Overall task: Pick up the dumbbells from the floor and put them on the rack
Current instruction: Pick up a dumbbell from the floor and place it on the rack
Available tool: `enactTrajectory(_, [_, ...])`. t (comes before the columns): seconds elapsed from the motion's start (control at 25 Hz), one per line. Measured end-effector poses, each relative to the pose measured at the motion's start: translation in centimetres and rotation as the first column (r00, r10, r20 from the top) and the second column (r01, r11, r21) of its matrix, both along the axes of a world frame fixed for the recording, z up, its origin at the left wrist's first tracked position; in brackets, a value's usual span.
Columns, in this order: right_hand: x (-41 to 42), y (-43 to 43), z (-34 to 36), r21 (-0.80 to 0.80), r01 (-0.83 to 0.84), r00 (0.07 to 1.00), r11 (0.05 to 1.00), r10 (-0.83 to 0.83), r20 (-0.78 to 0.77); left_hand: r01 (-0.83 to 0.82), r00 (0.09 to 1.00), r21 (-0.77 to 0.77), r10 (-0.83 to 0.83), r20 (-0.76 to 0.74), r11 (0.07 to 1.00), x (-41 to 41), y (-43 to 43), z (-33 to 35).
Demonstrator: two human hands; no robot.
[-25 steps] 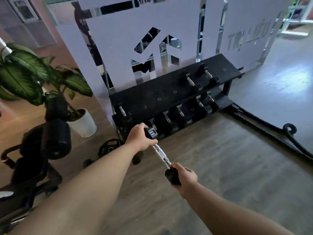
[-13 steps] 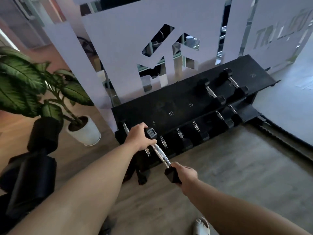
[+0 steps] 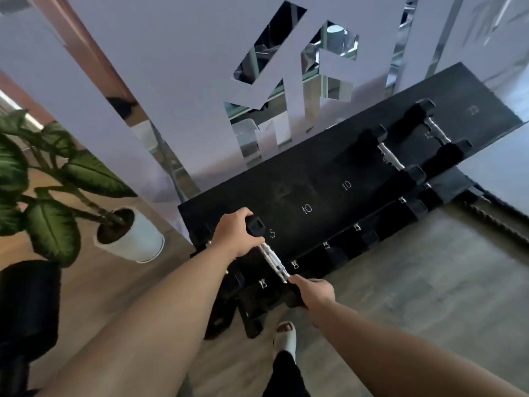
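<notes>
I hold one black dumbbell [image 3: 273, 258] with a chrome handle by its two ends. My left hand [image 3: 234, 235] grips the far head, and my right hand [image 3: 314, 291] grips the near head. The dumbbell hangs over the left end of the black rack [image 3: 329, 167], next to the "5" mark on the top shelf. Two larger dumbbells [image 3: 390, 156] [image 3: 435, 128] lie on the top shelf at the right. Several smaller dumbbells [image 3: 326, 247] sit on the lower shelf, mostly hidden under the top one.
A potted plant in a white pot [image 3: 137, 242] stands left of the rack. A black padded machine [image 3: 25, 305] fills the lower left. A frosted glass wall [image 3: 177, 81] runs behind the rack. A thick rope [image 3: 498, 222] lies on the floor right. My sandalled foot [image 3: 284, 336] is below.
I have stepped closer to the rack, and the dumbbell in both hands has come from in front of the rack to over the left end of its top shelf.
</notes>
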State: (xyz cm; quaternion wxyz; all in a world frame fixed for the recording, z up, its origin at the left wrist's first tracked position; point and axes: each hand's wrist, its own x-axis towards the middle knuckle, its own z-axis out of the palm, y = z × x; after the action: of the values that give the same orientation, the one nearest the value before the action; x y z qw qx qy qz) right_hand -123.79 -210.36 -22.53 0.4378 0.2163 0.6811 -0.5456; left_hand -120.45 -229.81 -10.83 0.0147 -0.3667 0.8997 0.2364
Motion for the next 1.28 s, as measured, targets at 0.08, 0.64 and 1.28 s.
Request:
enactTrajectory(0.08, [-2.1,-4.4,-3.5,0.049,0.056,0.998,0.997,-0.056,0.001,0.05,0.998,0.025,-0.051,0.04,0.998,-3.2,-4.6,-2.0])
enactTrajectory(0.64, [-11.2,-16.2,-9.9,0.37,-0.033,0.997,0.928,0.056,-0.051,0.105,0.973,0.082,-0.12,0.198,0.991,-15.2,-16.1,-15.1])
enactTrajectory(1.28, [-7.0,-16.6,-10.0,0.422,-0.579,0.683,0.697,0.698,-0.216,0.257,0.876,0.082,-0.268,0.401,0.963,-5.4,-22.2,-16.3])
